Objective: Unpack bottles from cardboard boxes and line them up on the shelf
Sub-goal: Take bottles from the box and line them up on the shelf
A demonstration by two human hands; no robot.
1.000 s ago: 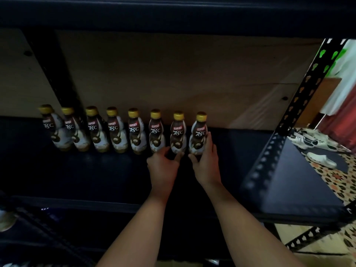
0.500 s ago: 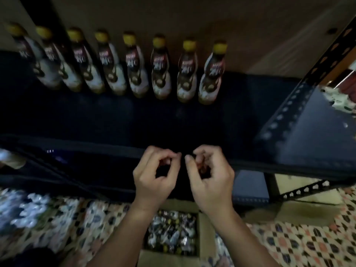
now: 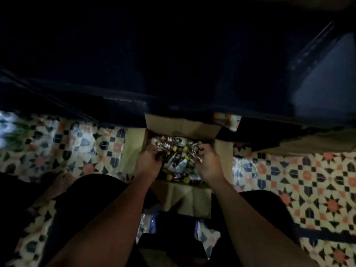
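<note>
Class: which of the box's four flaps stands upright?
The far flap, by the shelf; the side flaps and near flap fold outward.

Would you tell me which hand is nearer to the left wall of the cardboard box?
Left. The left hand reaches into the cardboard box right beside its left wall, while the right hand is over the bottles at the opposite side.

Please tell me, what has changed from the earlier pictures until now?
Both hands came down from the shelf row to the cardboard box on the floor. The left hand and right hand now reach among the bottles inside; whether either grips one is unclear. The view tilted down, so the shelf row is out of sight.
</note>
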